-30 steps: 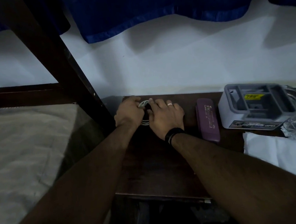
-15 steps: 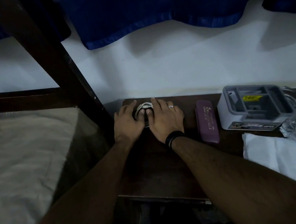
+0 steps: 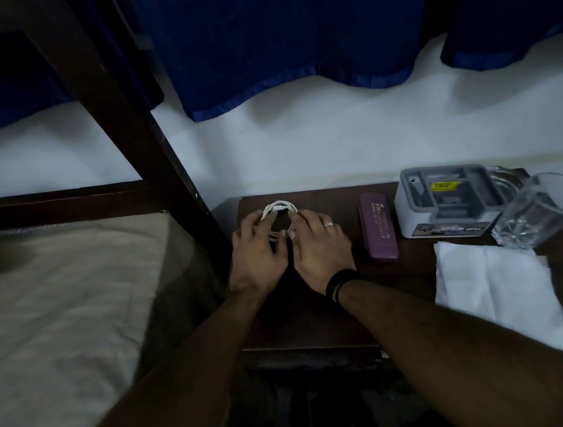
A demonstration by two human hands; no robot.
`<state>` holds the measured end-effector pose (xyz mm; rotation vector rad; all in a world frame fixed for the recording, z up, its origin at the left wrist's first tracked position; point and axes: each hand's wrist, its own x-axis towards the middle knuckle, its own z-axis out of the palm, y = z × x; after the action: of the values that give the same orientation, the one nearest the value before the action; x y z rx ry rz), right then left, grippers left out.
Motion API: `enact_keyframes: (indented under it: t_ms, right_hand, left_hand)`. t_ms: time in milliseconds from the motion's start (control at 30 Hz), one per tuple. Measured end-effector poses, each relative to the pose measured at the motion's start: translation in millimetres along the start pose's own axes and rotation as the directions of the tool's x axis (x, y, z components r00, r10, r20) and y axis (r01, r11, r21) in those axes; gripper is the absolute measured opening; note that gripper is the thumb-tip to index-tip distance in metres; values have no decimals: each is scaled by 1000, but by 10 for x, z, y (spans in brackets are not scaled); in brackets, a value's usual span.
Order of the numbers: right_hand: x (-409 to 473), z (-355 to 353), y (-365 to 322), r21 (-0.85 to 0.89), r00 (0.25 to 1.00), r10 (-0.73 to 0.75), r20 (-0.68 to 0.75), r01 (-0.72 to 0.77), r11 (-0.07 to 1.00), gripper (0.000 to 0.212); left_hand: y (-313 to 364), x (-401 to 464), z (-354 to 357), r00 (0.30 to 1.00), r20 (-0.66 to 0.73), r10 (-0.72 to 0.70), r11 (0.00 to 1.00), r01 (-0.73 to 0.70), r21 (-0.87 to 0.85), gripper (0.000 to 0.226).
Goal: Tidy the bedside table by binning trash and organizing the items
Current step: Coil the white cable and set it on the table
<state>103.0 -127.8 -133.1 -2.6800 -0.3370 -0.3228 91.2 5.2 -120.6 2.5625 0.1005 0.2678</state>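
Cable coil (image 3: pixel 279 210): 1 | left hand (image 3: pixel 256 255), right hand (image 3: pixel 317 244): grip flat, open | glass (image 3: pixel 541 210): 1

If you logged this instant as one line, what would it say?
step: setting coiled white cable on dark wooden bedside table | left hand: fingers on coil | right hand: fingers on coil | trash: white tissue unbinned

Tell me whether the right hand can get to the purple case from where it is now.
Probably yes. The right hand rests at the coiled white cable, and the purple case lies just beside it on the bedside table with nothing between them.
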Motion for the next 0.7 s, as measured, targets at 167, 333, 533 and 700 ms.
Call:
enact_keyframes:
  t_ms: [167,333,533,700]
  right_hand:
    - [-315,-432,-162,-26,1000,-4,-22,4,1000,51]
    - [-741,-925,-184,-46,997,47,-68,-50,998,51]
    - [-1388,-1398,115,-93,995,98,-27,-101,991,51]
    - [-1773,-1610,575,-113,980,192,51,-185,976,44]
  left_hand:
    - [238,-225,-251,995,9,101,994,-102,34,60]
    - [613,-568,-417,984,51,169,984,-171,41,62]
    - [1063,-1130,-313,961,123,246,968,-250,15,57]
    - [1477,-1399,-46,943,157,294,954,-300,18,49]
